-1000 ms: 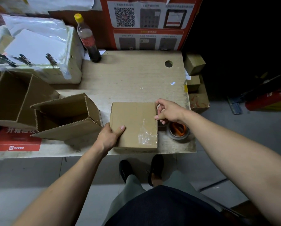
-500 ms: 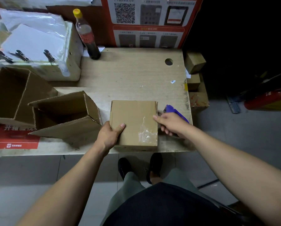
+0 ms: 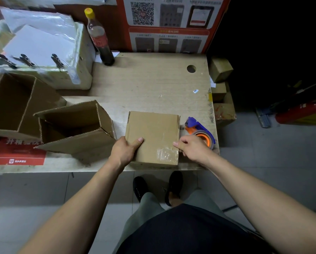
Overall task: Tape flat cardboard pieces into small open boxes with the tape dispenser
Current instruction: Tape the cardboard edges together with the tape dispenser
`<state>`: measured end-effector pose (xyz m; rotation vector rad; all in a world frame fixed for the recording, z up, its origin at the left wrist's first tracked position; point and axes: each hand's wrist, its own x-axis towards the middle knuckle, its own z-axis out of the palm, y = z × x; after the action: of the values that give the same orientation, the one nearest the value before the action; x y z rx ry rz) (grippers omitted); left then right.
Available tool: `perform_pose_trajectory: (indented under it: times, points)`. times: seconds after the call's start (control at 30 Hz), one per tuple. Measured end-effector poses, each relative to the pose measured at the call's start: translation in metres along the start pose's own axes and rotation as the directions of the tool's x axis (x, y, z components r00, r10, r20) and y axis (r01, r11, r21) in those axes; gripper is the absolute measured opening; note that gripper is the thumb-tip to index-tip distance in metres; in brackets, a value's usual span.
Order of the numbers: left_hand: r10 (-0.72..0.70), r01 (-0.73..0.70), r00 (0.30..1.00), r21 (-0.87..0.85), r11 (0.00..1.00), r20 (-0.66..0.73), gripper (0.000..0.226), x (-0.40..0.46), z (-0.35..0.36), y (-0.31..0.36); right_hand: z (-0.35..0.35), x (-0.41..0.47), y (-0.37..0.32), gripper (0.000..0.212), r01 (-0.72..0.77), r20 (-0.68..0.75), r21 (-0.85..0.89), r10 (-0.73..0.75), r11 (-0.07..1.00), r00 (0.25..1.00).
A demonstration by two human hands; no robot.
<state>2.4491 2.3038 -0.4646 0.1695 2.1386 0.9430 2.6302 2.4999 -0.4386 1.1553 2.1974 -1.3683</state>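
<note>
On the wooden table a small cardboard box stands near the front edge with a closed face turned up, and this face carries a patch of clear tape at its near right corner. I judge that this box is already folded up from flat and at least partly taped, but I cannot tell if all seams are closed, because the other faces are hidden. To the left lies an open box on its side, with its mouth toward the far left, and beside it at the left edge a larger open carton; these look like finished pieces, though their tape is not visible. No flat cardboard pieces are in view, so how many are left to make I cannot say. The left hand grips the left edge of the small box, the thumb on top and the fingers under or behind the side. The right hand rests at the right edge of the box, its fingers loosely curled and one fingertip touching the corner near the tape; it holds nothing that I can see. The tape dispenser, blue with an orange roll, sits on the table just beside the box, partly behind this hand and not gripped by it.
</note>
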Motion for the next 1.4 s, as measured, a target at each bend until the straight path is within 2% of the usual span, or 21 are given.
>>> perform_pose_trajectory:
  times: [0.1,0.13,0.2,0.23,0.3,0.33,0.43,0.5,0.6,0.67,0.73,0.77,0.8,0.83,0.87,0.93,1.0,1.17,1.23,1.33,1.4]
  points:
    - [-0.023,0.023,1.0,-0.016,1.0,-0.001,0.075,-0.004,0.002,0.004,-0.007,-0.003,0.005,0.047,0.056,-0.088,-0.021,-0.058,0.998,0.994]
    - [-0.023,0.023,1.0,-0.012,1.0,-0.007,0.071,-0.006,0.004,0.005,-0.012,-0.003,0.01,0.043,0.062,-0.175,-0.052,-0.07,0.997,0.982]
    - [-0.026,0.026,0.999,-0.003,1.0,-0.028,0.065,-0.008,0.008,0.004,-0.028,0.003,0.026,0.019,0.012,-0.408,-0.197,-0.093,0.98,0.908]
    - [-0.029,0.029,0.999,-0.004,1.0,-0.032,0.065,-0.009,0.009,0.003,-0.038,0.006,0.034,0.02,-0.052,-0.456,-0.293,-0.092,0.955,0.885]
    - [-0.033,0.033,0.999,0.012,0.999,-0.04,0.067,-0.01,0.009,0.002,-0.054,0.016,0.049,0.057,-0.196,-0.394,-0.407,0.022,0.892,0.919]
    - [-0.031,0.033,0.998,0.043,0.999,-0.046,0.067,-0.011,0.009,0.003,-0.058,0.02,0.054,0.061,-0.238,-0.34,-0.42,0.092,0.876,0.936]
    - [-0.025,0.036,0.997,0.146,0.989,-0.074,0.069,-0.015,0.008,0.011,-0.06,0.029,0.062,0.038,-0.243,-0.268,-0.446,0.131,0.861,0.954]
    - [0.006,0.025,0.993,0.264,0.964,-0.117,0.066,-0.022,0.009,0.021,-0.062,0.032,0.061,0.038,-0.238,-0.274,-0.375,0.138,0.896,0.952]
    - [0.232,-0.101,0.954,0.529,0.842,-0.188,0.058,-0.039,0.017,0.037,-0.075,0.021,0.054,0.041,-0.185,-0.217,-0.183,0.144,0.965,0.965]
    - [0.43,-0.273,0.886,0.555,0.786,-0.174,0.059,-0.056,0.025,0.056,-0.083,0.002,0.049,0.041,-0.093,-0.177,-0.033,0.086,0.995,0.98]
    - [0.493,-0.417,0.863,0.398,0.817,-0.108,0.051,-0.072,0.034,0.081,-0.09,-0.022,0.039,0.055,0.075,-0.183,0.135,-0.05,0.988,0.982]
    - [0.426,-0.403,0.903,0.241,0.883,-0.052,0.044,-0.08,0.038,0.097,-0.092,-0.033,0.035,0.066,0.171,-0.209,0.18,-0.132,0.969,0.969]
    - [0.308,-0.309,0.951,0.043,0.95,0.039,0.038,-0.088,0.042,0.112,-0.094,-0.041,0.033,0.076,0.26,-0.243,0.19,-0.211,0.947,0.947]
    - [0.186,-0.16,0.97,-0.162,0.974,0.159,0.036,-0.093,0.047,0.124,-0.095,-0.048,0.032,0.082,0.336,-0.27,0.17,-0.284,0.927,0.92]
    - [0.085,-0.001,0.959,-0.298,0.955,0.269,0.04,-0.095,0.051,0.135,-0.096,-0.053,0.033,0.086,0.393,-0.283,0.142,-0.344,0.908,0.895]
    - [-0.02,0.207,0.91,-0.412,0.887,0.414,0.053,-0.094,0.057,0.149,-0.098,-0.058,0.037,0.089,0.462,-0.287,0.064,-0.427,0.885,0.858]
    - [-0.059,0.303,0.883,-0.471,0.828,0.465,0.056,-0.093,0.064,0.155,-0.102,-0.059,0.043,0.089,0.5,-0.291,-0.038,-0.488,0.865,0.823]
    - [-0.087,0.325,0.901,-0.527,0.785,0.424,0.012,-0.091,0.077,0.156,-0.109,-0.054,0.056,0.096,0.577,-0.26,-0.213,-0.615,0.789,0.745]
    - [-0.087,0.28,0.929,-0.528,0.802,0.36,0.012,-0.089,0.085,0.154,-0.11,-0.053,0.058,0.095,0.589,-0.259,-0.247,-0.639,0.769,0.725]
    - [0.025,0.044,0.987,-0.416,0.908,0.158,0.013,-0.084,0.089,0.152,-0.112,-0.045,0.061,0.095,0.597,-0.226,-0.433,-0.723,0.675,0.653]
    - [0.092,-0.076,0.995,-0.33,0.941,0.032,0.015,-0.072,0.074,0.149,-0.122,-0.038,0.073,0.094,0.56,-0.211,-0.559,-0.758,0.612,0.617]
